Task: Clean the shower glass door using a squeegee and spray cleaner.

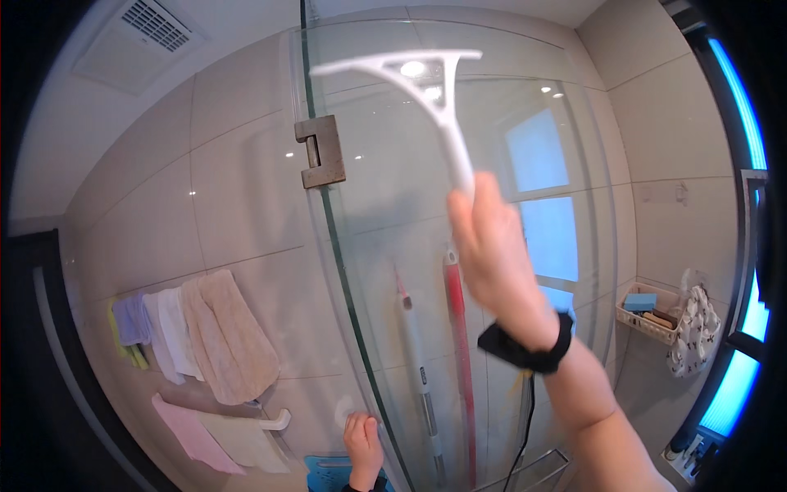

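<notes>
A white squeegee (452, 126) is raised in front of a glass shower panel (393, 203), its blade uppermost near the panel's top. My right hand (492, 246) is closed round the lower end of its handle; the wrist wears a black band. Whether the blade touches the glass cannot be told. Low in the view, my left hand (364, 438) has curled fingers beside the glass edge; whether it grips that edge is unclear. A metal hinge (332, 154) sits on the glass at upper left. Through the glass, a red pole (461, 332) and a white pole (418, 363) stand upright.
Towels (227, 338) hang on the tiled wall at left, with more cloths (215, 436) below. A blue plastic object (323, 473) is beside my left hand. At right are a wall basket (645, 323) and a patterned cloth bag (695, 332). A black cord (527, 418) hangs below my right wrist.
</notes>
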`<state>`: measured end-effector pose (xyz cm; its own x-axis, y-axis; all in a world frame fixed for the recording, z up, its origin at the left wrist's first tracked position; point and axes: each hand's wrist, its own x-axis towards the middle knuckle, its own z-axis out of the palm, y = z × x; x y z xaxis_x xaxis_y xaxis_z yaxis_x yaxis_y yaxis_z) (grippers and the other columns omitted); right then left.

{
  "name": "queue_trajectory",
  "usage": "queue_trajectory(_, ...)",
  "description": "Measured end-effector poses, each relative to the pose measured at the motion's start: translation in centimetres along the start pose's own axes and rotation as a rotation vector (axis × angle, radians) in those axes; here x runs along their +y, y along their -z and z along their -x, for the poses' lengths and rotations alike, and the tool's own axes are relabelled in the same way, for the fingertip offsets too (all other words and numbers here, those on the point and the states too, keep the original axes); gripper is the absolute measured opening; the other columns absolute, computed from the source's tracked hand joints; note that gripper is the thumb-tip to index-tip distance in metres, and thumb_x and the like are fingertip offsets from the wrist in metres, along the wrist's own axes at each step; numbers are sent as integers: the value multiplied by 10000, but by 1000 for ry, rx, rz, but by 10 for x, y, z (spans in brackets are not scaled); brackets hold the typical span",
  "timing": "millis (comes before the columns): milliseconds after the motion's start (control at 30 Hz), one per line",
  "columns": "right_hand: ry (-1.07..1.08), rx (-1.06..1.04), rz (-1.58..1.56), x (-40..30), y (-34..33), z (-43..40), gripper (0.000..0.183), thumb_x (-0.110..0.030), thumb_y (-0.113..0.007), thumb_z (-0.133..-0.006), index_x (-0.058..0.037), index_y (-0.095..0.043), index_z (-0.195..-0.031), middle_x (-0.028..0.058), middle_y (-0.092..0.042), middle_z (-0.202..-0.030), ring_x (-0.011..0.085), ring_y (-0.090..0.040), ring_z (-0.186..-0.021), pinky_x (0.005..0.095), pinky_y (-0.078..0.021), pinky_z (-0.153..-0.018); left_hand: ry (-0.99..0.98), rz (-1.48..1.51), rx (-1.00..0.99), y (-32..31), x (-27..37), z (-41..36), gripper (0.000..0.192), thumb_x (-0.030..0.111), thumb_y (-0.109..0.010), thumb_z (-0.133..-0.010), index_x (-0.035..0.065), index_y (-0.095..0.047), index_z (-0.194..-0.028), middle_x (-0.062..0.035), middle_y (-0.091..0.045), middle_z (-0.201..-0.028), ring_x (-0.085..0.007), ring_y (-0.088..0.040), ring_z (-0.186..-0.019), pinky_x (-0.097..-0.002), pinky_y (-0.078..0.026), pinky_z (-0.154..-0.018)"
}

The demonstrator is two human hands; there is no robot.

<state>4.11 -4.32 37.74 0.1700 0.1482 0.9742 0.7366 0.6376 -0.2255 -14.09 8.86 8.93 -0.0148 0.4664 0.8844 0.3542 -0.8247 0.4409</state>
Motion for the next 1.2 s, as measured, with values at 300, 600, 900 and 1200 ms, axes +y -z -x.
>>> queue_trajectory(300,-5,52,37,36,29,-117,353,-239,-413,-922,104,-437,-842,303,-556,-672,474,-548,-645,485,-444,-572,-14,-20,17,-3,-6,3,352,261,-414,-945,-23,-497,-754,-162,-490,-725,-322,-490,-676,-383,-386,-615)
queue_trajectory(600,-20,75,225,80,20,-37,266,-247,-403,-948,16,-395,-907,217,-496,-622,391,-493,-555,446,-387,-501,51,32,-24,-1,-13,4,316,234,-436,-936,-12,-520,-755,-146,-493,-750,-316,-487,-710,-374,-390,-644)
queue_trajectory(900,-253,-86,142,95,25,115,208,-131,-485,-906,-5,-335,-974,240,-520,-578,453,-513,-528,510,-366,-455,19,8,6,-1,-7,0,389,294,-409,-950,-2,-529,-727,-120,-492,-639,-249,-483,-610,-352,-371,-581)
queue_trajectory(1200,-336,-183,101,79,48,216,181,-105,-500,-879,1,-418,-1001,210,-522,-572,407,-543,-501,457,-406,-451,114,-20,-129,14,7,-5,294,204,-438,-936,-20,-551,-782,-150,-531,-765,-314,-518,-732,-369,-410,-666)
